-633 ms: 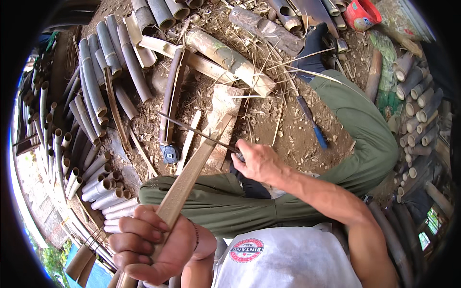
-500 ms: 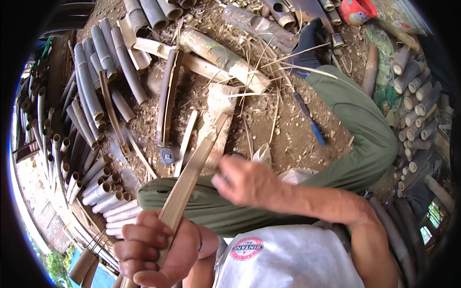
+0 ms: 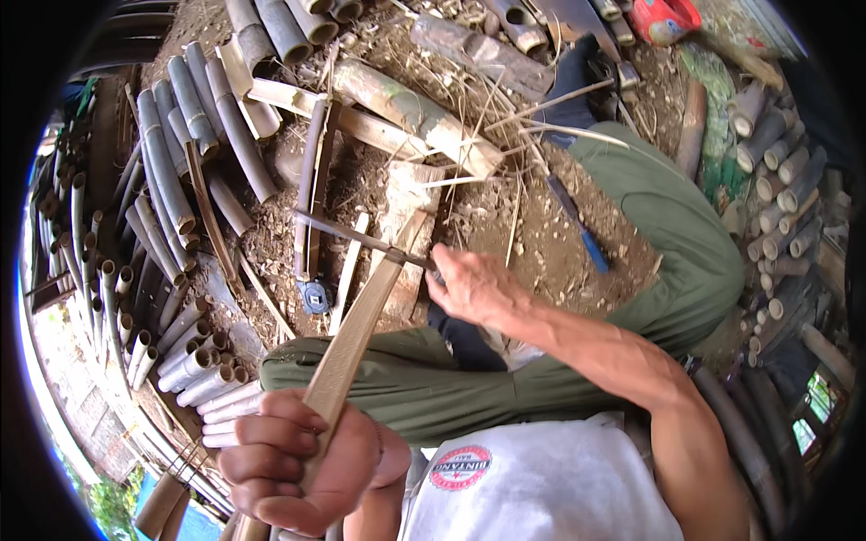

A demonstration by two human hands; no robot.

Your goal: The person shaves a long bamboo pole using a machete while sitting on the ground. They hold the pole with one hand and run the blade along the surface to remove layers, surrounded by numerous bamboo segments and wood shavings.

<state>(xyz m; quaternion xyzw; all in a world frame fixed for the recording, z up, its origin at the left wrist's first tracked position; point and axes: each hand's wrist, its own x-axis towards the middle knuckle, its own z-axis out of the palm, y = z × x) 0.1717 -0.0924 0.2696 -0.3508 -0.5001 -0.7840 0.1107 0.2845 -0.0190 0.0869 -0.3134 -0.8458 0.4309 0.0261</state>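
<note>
A long split bamboo strip [image 3: 350,347] slants away from me, its lower part gripped in the closed fist of my left hand [image 3: 293,464]. Across its upper part lies the thin dark blade of a knife [image 3: 338,230]. The fingers of my right hand [image 3: 475,286] are closed around the knife's handle, which they mostly hide. Beyond the blade, the strip's far end overlaps a pale wooden block [image 3: 406,203] on the ground; I cannot tell whether they touch.
A tape measure [image 3: 314,297] and a blue-handled tool [image 3: 577,221] lie on the chip-strewn dirt. Behind the block rests a thick bamboo log [image 3: 419,117]. Cut bamboo tubes [image 3: 167,153] crowd the left, with more stacked tubes [image 3: 785,194] at right. My folded legs [image 3: 667,234] surround the work.
My right hand has moved slightly away from me and to the right, along the strip. The knife, smeared before, now shows clearly across the strip. My left hand has hardly moved.
</note>
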